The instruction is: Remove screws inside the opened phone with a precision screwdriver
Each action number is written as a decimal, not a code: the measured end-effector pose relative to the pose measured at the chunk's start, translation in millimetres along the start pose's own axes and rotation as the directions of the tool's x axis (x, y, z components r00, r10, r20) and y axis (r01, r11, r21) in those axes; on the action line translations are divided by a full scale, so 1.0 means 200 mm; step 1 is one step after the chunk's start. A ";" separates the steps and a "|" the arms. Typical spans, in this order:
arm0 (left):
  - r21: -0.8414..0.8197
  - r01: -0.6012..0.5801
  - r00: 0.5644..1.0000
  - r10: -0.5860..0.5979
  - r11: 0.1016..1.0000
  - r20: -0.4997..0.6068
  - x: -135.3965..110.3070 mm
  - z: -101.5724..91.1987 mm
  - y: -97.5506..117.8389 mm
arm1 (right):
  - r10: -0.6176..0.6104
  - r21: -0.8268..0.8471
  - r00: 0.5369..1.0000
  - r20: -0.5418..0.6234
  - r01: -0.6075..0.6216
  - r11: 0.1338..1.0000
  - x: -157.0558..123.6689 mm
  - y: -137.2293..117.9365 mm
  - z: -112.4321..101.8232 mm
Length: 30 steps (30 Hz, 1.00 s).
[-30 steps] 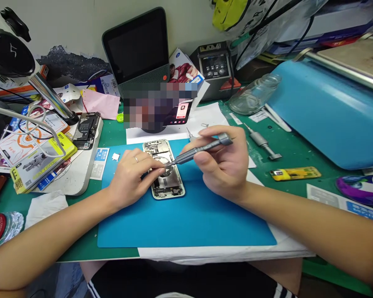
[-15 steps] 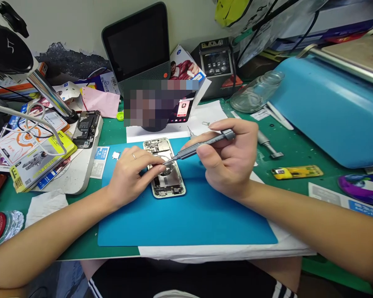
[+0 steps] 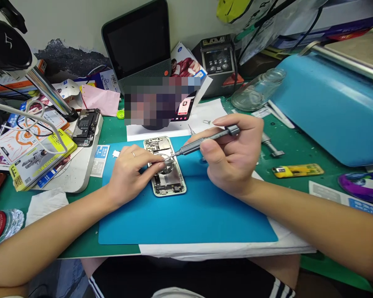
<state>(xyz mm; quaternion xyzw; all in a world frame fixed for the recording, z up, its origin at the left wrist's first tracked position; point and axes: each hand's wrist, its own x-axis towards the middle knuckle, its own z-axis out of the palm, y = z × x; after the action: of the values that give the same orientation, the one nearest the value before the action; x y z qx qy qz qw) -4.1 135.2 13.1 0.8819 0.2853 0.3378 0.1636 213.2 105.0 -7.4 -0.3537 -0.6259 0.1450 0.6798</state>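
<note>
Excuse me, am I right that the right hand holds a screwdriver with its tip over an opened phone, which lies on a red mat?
Not quite: the mat is blue, not red, as the head view shows. The right hand does hold the screwdriver, its tip over the opened phone lying on that mat.

The opened phone (image 3: 171, 181), screwdriver (image 3: 194, 146) and mat (image 3: 186, 219) show a repair workshop.

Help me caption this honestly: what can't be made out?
In the head view:
Tip of screwdriver: too small to tell what it touches.
Phone on the mat, left edge: partly behind the left hand.
Rest of second gray tool: behind the right hand.
Purple packet: cut off by the right edge.
</note>
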 end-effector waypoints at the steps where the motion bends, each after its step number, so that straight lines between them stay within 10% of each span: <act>1: 0.003 0.004 1.000 -0.004 1.000 0.000 0.00 0.00 0.00 | 0.009 -0.002 1.000 0.002 -0.009 1.000 0.00 0.00 0.00; 30: 0.028 0.035 0.999 -0.035 0.999 0.003 0.00 0.00 0.00 | -0.092 -0.103 0.994 0.066 0.098 0.990 0.00 0.01 -0.01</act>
<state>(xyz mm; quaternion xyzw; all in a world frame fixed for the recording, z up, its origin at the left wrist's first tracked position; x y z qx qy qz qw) -3.8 134.8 13.5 0.8795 0.3051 0.3294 0.1577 215.0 106.8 -9.3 -0.3545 -0.6694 0.0896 0.6466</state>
